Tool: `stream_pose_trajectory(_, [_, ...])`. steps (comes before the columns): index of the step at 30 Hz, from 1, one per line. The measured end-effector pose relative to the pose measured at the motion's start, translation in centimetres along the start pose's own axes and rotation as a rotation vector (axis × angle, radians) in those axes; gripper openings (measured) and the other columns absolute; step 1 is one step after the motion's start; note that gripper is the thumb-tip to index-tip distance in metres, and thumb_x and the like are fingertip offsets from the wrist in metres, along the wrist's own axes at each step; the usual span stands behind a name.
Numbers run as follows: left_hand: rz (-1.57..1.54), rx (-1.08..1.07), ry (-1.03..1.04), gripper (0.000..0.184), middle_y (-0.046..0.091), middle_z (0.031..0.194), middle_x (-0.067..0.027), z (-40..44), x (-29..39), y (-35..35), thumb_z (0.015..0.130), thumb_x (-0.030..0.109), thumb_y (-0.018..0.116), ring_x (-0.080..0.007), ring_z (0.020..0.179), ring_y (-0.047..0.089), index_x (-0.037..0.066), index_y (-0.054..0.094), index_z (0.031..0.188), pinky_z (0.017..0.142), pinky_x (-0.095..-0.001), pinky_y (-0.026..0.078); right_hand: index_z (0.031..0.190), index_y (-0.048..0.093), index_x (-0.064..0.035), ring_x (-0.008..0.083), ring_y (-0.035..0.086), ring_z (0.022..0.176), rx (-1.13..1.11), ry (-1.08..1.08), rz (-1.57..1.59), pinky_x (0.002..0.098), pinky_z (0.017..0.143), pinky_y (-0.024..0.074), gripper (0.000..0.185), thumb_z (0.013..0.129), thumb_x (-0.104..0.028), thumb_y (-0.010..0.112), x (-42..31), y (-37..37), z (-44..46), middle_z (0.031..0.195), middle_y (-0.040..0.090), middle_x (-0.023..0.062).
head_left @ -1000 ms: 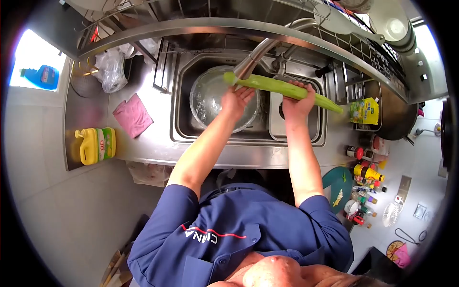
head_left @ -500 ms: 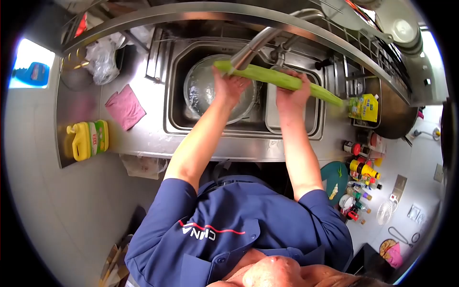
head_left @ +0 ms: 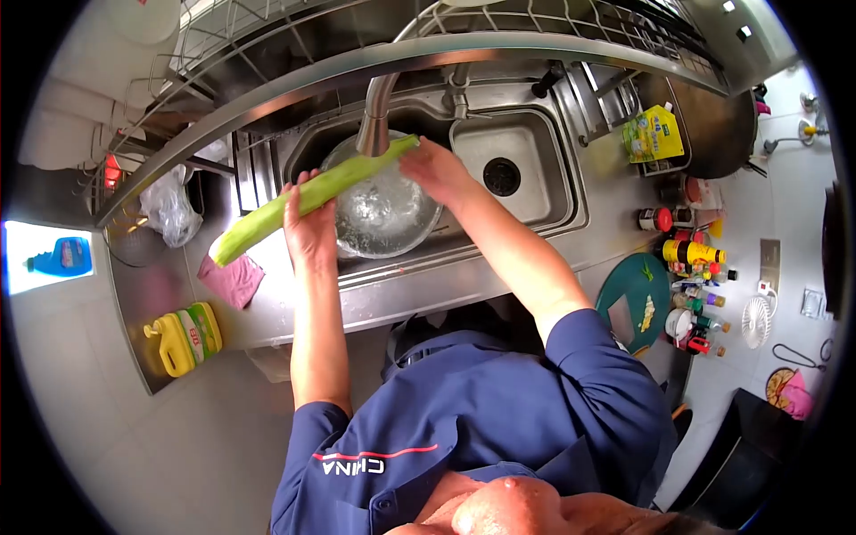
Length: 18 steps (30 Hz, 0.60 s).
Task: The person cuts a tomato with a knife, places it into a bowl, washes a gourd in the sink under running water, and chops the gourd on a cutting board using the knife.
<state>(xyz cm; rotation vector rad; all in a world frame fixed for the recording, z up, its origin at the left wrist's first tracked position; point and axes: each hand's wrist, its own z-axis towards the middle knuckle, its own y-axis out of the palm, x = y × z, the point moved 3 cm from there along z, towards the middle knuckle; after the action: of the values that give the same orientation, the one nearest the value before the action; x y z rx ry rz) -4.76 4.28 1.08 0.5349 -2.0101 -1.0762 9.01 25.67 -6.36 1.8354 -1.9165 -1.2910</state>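
A long pale green vegetable (head_left: 267, 217) slants across the left sink basin, its right end under the faucet head (head_left: 374, 125). My left hand (head_left: 310, 227) is wrapped round its middle, with the thumb and fingertips on top. Near the right end, my right hand (head_left: 435, 171) touches the vegetable; its fingers are partly hidden, so their grip is unclear. Below the faucet a clear bowl (head_left: 379, 248) holds bubbling water in the left basin. The vegetable's left end reaches over a pink cloth (head_left: 234, 283) on the counter.
The right basin (head_left: 526, 201) has a dark drain. A yellow jug (head_left: 185, 339) stands at the left, and a plastic bag (head_left: 171, 209) hangs above. On the right are a yellow pouch (head_left: 654, 135), several bottles and a green board (head_left: 629, 276). A metal rack (head_left: 446, 51) crosses overhead.
The vegetable has shifted left, its left end now lower and its right end under the faucet. Both hands have moved left in view, and the right basin is uncovered. The camera view has turned.
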Motion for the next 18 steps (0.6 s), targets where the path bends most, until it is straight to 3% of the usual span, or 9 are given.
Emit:
stream_pose_trajectory(1, [0.021,0.001,0.032,0.039,0.060,0.126,-0.0158,-0.5,1.1,0.4,0.092,0.012,0.071,-0.0344,0.124,0.057,0.014,0.048,0.123,0.110,-0.0608,0.041,0.123,0.055,0.0026,0.0338,0.058,0.121,0.108,-0.048,-0.172,0.0463,0.102,0.0508,0.038,0.102,-0.028,0.060,-1.3,-1.5,0.8,0.127,0.059,0.0185])
stream_pose_trajectory(3, [0.093,0.006,0.099,0.044,0.058,0.129,-0.0167,-1.4,3.1,0.9,0.093,0.011,0.069,-0.0343,0.126,0.055,0.014,0.042,0.128,0.110,-0.0624,0.040,0.131,0.050,0.0037,0.0343,0.053,0.127,0.281,-0.194,-0.047,0.0459,0.103,0.0495,0.044,0.102,-0.028,0.059,-4.3,-1.6,-0.6,0.133,0.054,0.0209])
stream_pose_trajectory(5, [0.116,0.033,0.111,0.035,0.056,0.131,-0.0166,-2.2,4.2,1.1,0.094,0.009,0.067,-0.0344,0.128,0.052,0.013,0.046,0.122,0.112,-0.0646,0.037,0.150,0.035,0.0023,0.0358,0.046,0.134,0.264,-0.290,-0.211,0.0468,0.107,0.0476,0.057,0.104,-0.027,0.053,-7.6,-2.8,-0.2,0.153,0.037,0.0248])
stream_pose_trajectory(6, [0.107,0.031,0.105,0.028,0.056,0.132,-0.0158,-2.4,4.5,1.2,0.094,0.008,0.068,-0.0348,0.131,0.050,0.014,0.053,0.117,0.113,-0.0656,0.035,0.155,0.029,-0.0005,0.0368,0.040,0.140,0.097,-0.477,-0.904,0.0472,0.110,0.0453,0.060,0.105,-0.025,0.051,-8.7,-9.0,5.8,0.158,0.030,0.0260])
stream_pose_trajectory(8, [0.151,0.061,0.110,0.029,0.056,0.132,-0.0148,-2.9,4.4,1.6,0.095,0.009,0.066,-0.0349,0.128,0.052,0.015,0.050,0.119,0.112,-0.0654,0.036,0.156,0.027,-0.0022,0.0371,0.036,0.143,0.123,-0.416,-0.771,0.0469,0.111,0.0444,0.061,0.105,-0.024,0.051,-10.9,-5.3,3.1,0.158,0.029,0.0271])
stream_pose_trajectory(10, [0.231,0.057,0.117,0.046,0.056,0.129,-0.0183,-3.5,4.1,2.3,0.097,0.009,0.064,-0.0339,0.127,0.054,0.012,0.036,0.134,0.109,-0.0638,0.040,0.156,0.027,-0.0017,0.0379,0.036,0.143,0.250,-0.277,-0.144,0.0483,0.111,0.0448,0.061,0.104,-0.022,0.052,-11.6,-1.3,-0.8,0.157,0.029,0.0288])
stream_pose_trajectory(12, [0.261,0.057,0.121,0.047,0.056,0.130,-0.0188,-3.9,3.7,2.7,0.097,0.010,0.064,-0.0336,0.128,0.053,0.010,0.037,0.135,0.107,-0.0626,0.042,0.153,0.032,0.0005,0.0377,0.041,0.137,0.250,-0.282,-0.186,0.0467,0.108,0.0461,0.060,0.103,-0.022,0.055,-12.1,-1.4,-0.1,0.154,0.032,0.0280])
stream_pose_trajectory(14, [0.359,0.027,0.137,0.046,0.055,0.132,-0.0189,-4.3,3.5,3.4,0.097,0.010,0.065,-0.0336,0.128,0.053,0.008,0.040,0.135,0.105,-0.0604,0.044,0.147,0.038,0.0044,0.0335,0.044,0.133,0.109,-0.284,-0.356,0.0445,0.109,0.0434,0.061,0.099,-0.025,0.062,-12.7,-0.9,0.5,0.149,0.039,0.0254])
stream_pose_trajectory(18, [0.488,-0.007,0.212,0.037,0.060,0.126,-0.0162,-5.1,3.2,5.1,0.095,0.004,0.066,-0.0325,0.123,0.058,0.009,0.046,0.126,0.101,-0.0585,0.047,0.141,0.044,0.0047,0.0283,0.047,0.128,0.158,-0.260,-0.409,0.0413,0.109,0.0407,0.063,0.094,-0.029,0.069,-13.0,-0.7,-2.0,0.144,0.046,0.0225])
